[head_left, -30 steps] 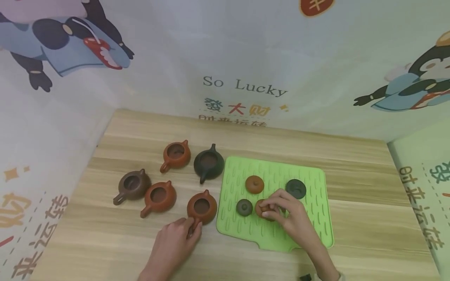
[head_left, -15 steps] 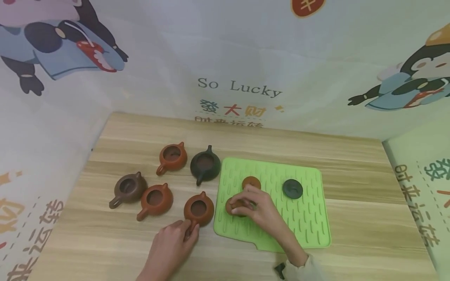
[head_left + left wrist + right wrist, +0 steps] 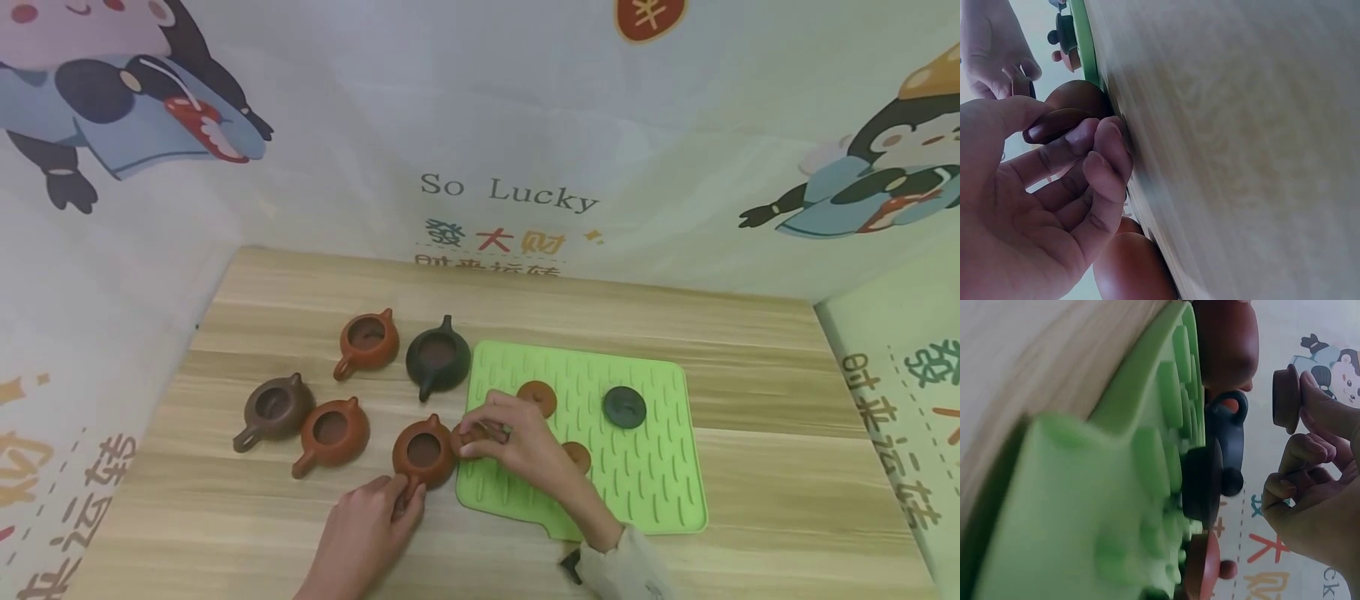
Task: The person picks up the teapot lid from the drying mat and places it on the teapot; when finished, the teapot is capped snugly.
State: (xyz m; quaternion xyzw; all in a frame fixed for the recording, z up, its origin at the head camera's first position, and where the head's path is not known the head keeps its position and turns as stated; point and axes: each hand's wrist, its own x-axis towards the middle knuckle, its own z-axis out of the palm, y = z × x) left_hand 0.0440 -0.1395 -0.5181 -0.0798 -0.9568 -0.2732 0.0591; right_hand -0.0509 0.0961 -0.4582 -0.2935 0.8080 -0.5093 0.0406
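My left hand (image 3: 363, 529) pinches the handle (image 3: 1057, 125) of a lidless reddish-brown teapot (image 3: 405, 442), which stands on the table at the mat's left edge. My right hand (image 3: 517, 437) pinches a brown teapot lid (image 3: 1286, 399) by its top. That lid is held up off the mat, close beside the teapot's right side. On the green mat (image 3: 652, 492) lie an orange-brown lid (image 3: 537, 398), a black lid (image 3: 625, 407) and another brown lid (image 3: 577, 457). A small dark lid (image 3: 1200, 484), hidden by my right hand in the head view, shows in the right wrist view.
Left of the mat stand several more lidless teapots: a black one (image 3: 438, 379), a red-brown one at the back (image 3: 382, 350), another red-brown one (image 3: 348, 446) and a dark brown one (image 3: 296, 408). A printed cloth (image 3: 337, 167) rises behind the wooden table (image 3: 757, 375).
My right hand has carried the brown lid leftward across the mat to the teapot's side, uncovering another brown lid. The left hand keeps its hold on the handle. The head view has shifted slightly.
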